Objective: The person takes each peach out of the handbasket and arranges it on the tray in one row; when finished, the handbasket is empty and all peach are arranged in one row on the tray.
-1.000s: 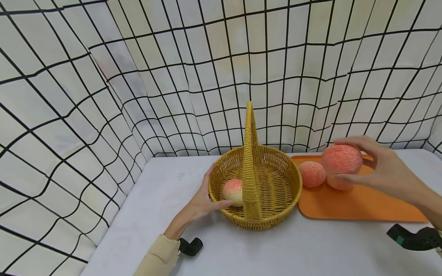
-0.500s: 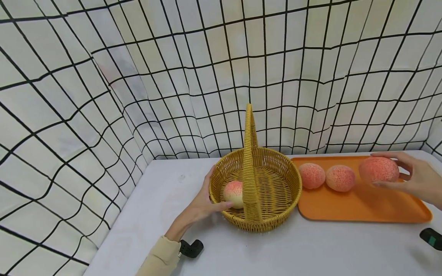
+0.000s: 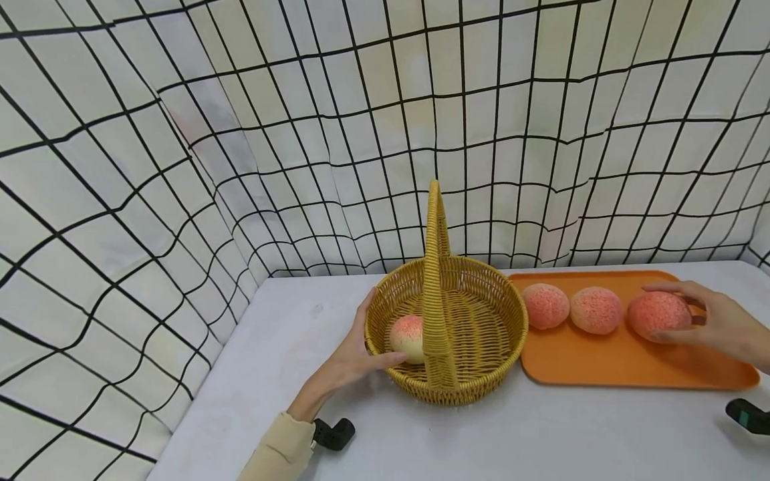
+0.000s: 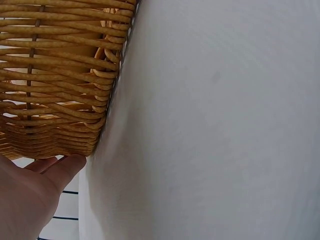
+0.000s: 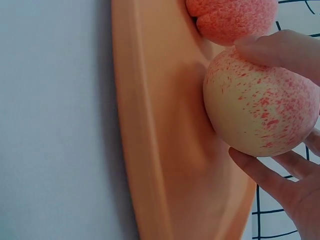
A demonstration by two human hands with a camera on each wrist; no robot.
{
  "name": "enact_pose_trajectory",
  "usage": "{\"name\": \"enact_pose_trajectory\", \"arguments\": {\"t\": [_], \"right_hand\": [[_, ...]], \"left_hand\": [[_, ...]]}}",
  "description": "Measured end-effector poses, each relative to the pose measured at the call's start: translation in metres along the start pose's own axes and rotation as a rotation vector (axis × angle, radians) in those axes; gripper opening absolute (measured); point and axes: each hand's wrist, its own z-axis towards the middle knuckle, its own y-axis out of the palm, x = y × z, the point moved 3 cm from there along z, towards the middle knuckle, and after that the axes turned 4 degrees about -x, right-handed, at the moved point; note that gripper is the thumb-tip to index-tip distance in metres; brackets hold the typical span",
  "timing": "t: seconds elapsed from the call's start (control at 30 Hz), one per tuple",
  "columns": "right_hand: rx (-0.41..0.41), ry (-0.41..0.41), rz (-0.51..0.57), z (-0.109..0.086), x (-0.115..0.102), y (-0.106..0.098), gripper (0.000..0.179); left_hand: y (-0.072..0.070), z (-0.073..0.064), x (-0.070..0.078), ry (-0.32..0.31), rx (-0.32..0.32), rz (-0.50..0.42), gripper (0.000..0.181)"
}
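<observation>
Here's a white tabletop (image 3: 511, 434), pale and smooth, with a faint smudge (image 3: 316, 309) out towards 10 o'clock and soft shadow pooling under the basket (image 3: 481, 385). White sheeting (image 3: 361, 200) walls it in at 12 o'clock and round to 9, black netting strung all over it, the cords sagging in wavy rows!

Take the wicker basket as the dial's centre: handle upright, running from 6 to 12, and one cream-and-red peach (image 3: 406, 339) sitting inside at 9. On that same side the left hand (image 3: 349, 357) has hold of the rim, thumb over the edge, fingers round the outside. A cream sleeve (image 3: 278, 446) and black wrist device (image 3: 334, 434) trail off at 7.

Over to 3 o'clock, an orange tray (image 3: 631, 364) lies flat on the white. The right hand (image 3: 718, 324) is there, spread just wide enough to clasp a peach (image 3: 652, 315) between thumb and fingers, right down at the tray; contact beneath is hard to tell. Two more, the middle peach (image 3: 596, 310) and the nearest peach (image 3: 545, 306), line up towards the basket.
</observation>
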Motion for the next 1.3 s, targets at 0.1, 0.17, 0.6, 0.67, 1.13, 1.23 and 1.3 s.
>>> {"name": "enact_pose_trajectory", "arguments": {"t": [0.1, 0.17, 0.6, 0.67, 1.13, 1.23, 1.3], "right_hand": [[0.006, -0.005, 0.003, 0.001, -0.001, 0.001, 0.076], [0.005, -0.014, -0.002, 0.002, -0.003, 0.002, 0.075], [-0.022, -0.011, 0.031, 0.013, -0.012, 0.000, 0.080], [-0.032, -0.014, 0.042, 0.016, -0.014, 0.001, 0.080], [-0.030, -0.044, 0.037, 0.015, -0.015, 0.000, 0.076], [0.009, -0.127, 0.038, 0.018, -0.030, -0.006, 0.069], [0.061, -0.184, 0.021, 0.020, -0.047, -0.011, 0.066]], "left_hand": [[0.000, -0.001, 0.001, 0.005, 0.000, -0.009, 0.129], [0.000, -0.001, 0.002, 0.007, 0.001, -0.018, 0.129], [-0.003, -0.001, 0.003, -0.009, 0.010, -0.027, 0.128], [-0.003, -0.001, 0.003, -0.010, 0.013, -0.029, 0.128], [0.003, -0.001, 0.002, -0.018, 0.001, 0.001, 0.130], [0.002, 0.000, 0.002, -0.014, 0.002, -0.002, 0.129], [0.001, 0.000, 0.001, -0.017, 0.005, -0.004, 0.129]]}}
